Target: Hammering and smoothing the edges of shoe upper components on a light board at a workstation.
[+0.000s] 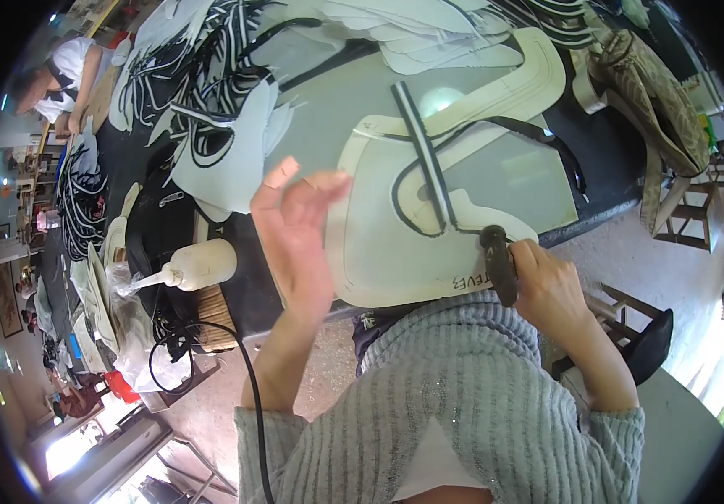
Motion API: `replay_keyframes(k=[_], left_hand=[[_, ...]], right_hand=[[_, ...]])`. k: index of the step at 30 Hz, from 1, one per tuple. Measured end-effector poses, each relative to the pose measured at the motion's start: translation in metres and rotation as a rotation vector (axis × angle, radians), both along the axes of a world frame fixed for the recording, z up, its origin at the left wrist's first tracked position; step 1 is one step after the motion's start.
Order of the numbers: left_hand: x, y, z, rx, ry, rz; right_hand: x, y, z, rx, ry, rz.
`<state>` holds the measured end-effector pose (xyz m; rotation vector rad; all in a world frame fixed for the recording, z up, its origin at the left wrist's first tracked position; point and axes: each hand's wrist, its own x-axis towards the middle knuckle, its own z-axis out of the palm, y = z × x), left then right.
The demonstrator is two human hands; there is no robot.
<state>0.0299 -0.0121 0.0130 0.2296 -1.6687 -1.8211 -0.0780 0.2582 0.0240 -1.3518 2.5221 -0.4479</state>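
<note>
My left hand (299, 227) is raised over the left edge of a large pale panel (379, 252), fingers spread and slightly blurred, with nothing held. My right hand (551, 286) is closed at the panel's near right corner, around a hammer (498, 265) whose dark head sticks out; its handle is hidden in the fist. On the panel, dark trim (397, 197) curves around a U-shaped part. A straight black-and-white strip (421, 151) lies slantwise across it. A thin dark strap (513, 126) trails off toward the right.
A white squeeze bottle (202, 265) lies left of my left hand, above a brush (213, 315). Pale cut pieces (228, 160) and bundled black-and-white strips (228, 50) pile up at the back. A patterned bag (647, 101) sits at right. Another person (68, 76) works at far left.
</note>
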Motion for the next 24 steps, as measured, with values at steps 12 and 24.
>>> replay_keyframes(k=[12, 24], left_hand=[[0.018, 0.031, -0.019, -1.138, -0.49, -0.18], [-0.054, 0.035, -0.013, -0.99, -0.321, -0.231]], right_hand=[[-0.05, 0.008, 0.0, -0.113, 0.178, -0.056], [-0.052, 0.002, -0.011, -0.125, -0.01, -0.243]])
